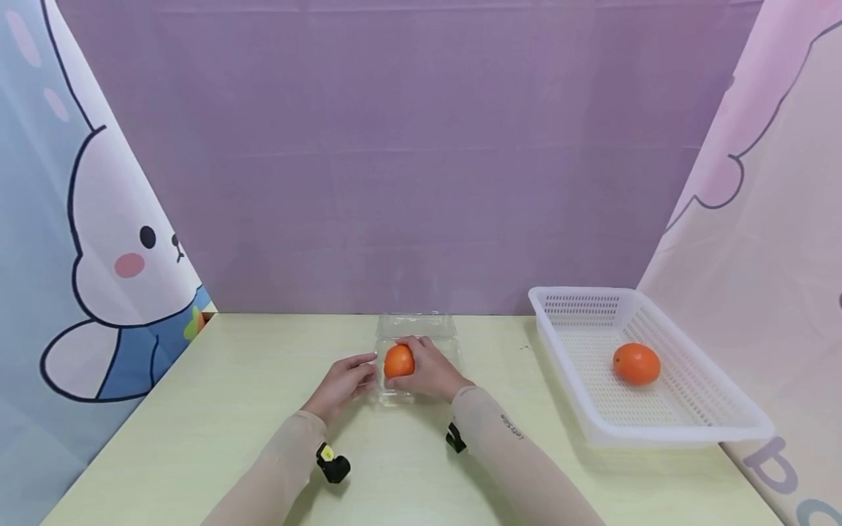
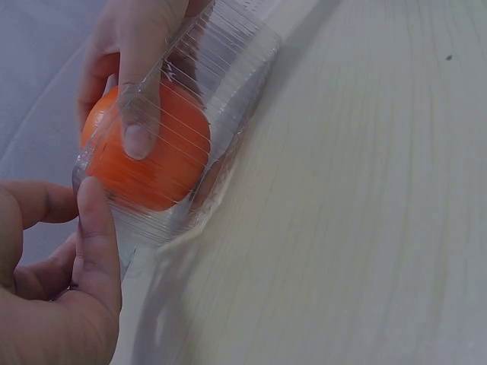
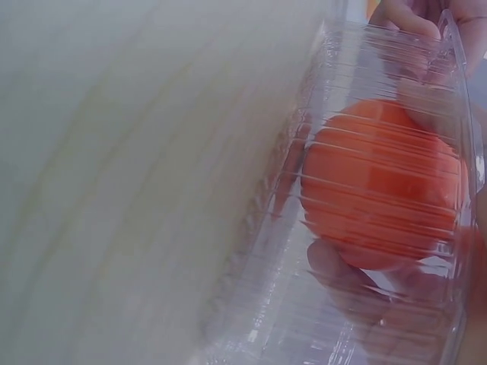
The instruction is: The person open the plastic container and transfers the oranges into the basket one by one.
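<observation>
A clear plastic clamshell box (image 1: 392, 398) stands on the table with its lid (image 1: 414, 325) raised at the back. My right hand (image 1: 430, 370) grips an orange (image 1: 399, 361) inside the box, its fingers and thumb around the fruit. At the box's left edge, my left hand (image 1: 345, 383) pinches the rim between thumb and index finger. Through the ribbed clear wall (image 3: 335, 304), the right wrist view shows the orange (image 3: 380, 186) low in the box. The left wrist view has the right thumb (image 2: 139, 114) lying over the orange (image 2: 179, 156).
To the right stands a white perforated plastic basket (image 1: 566, 365) with another orange (image 1: 636, 364) in it. A pale wooden table (image 1: 230, 387) lies under everything. Behind hangs a purple cloth (image 1: 421, 161), with printed curtains on both sides.
</observation>
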`<state>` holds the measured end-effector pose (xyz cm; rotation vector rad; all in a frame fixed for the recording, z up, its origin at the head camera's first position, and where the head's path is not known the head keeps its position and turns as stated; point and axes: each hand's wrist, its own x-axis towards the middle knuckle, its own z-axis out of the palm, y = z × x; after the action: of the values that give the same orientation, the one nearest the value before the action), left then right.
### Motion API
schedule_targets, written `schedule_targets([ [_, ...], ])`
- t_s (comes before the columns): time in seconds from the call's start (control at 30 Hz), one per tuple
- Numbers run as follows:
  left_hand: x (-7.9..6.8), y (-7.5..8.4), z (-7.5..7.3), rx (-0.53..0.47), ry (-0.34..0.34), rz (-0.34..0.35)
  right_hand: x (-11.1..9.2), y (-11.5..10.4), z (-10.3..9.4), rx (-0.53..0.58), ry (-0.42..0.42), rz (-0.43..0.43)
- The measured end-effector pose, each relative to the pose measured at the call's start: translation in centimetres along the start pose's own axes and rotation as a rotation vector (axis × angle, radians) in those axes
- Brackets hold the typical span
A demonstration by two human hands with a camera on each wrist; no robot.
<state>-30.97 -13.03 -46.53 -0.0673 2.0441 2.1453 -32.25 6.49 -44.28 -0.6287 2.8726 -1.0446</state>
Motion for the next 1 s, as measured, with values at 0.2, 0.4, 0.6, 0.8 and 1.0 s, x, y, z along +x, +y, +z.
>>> schedule_targets([
  [0.2, -0.1, 0.1, 0.0, 0.007, 0.000, -0.002, 0.0, 0.0, 0.1, 0.005, 0.006, -0.006],
  [0.4, -0.1, 0.2, -0.1, 0.006, -0.002, -0.004, -0.1, -0.1, 0.0, 0.015, 0.008, -0.018],
  [0.6, -0.1, 0.3, -0.1, -0.002, 0.002, -0.013, -0.1, -0.4, -0.4, 0.013, 0.017, -0.037],
  [0.8, -0.1, 0.3, 0.0, -0.003, 0.002, -0.004, -0.3, -0.9, -1.0, 0.011, 0.025, -0.051],
  [1.0, -0.1, 0.3, 0.1, -0.004, 0.005, -0.003, -0.6, -1.3, -1.5, 0.016, 0.031, -0.063],
])
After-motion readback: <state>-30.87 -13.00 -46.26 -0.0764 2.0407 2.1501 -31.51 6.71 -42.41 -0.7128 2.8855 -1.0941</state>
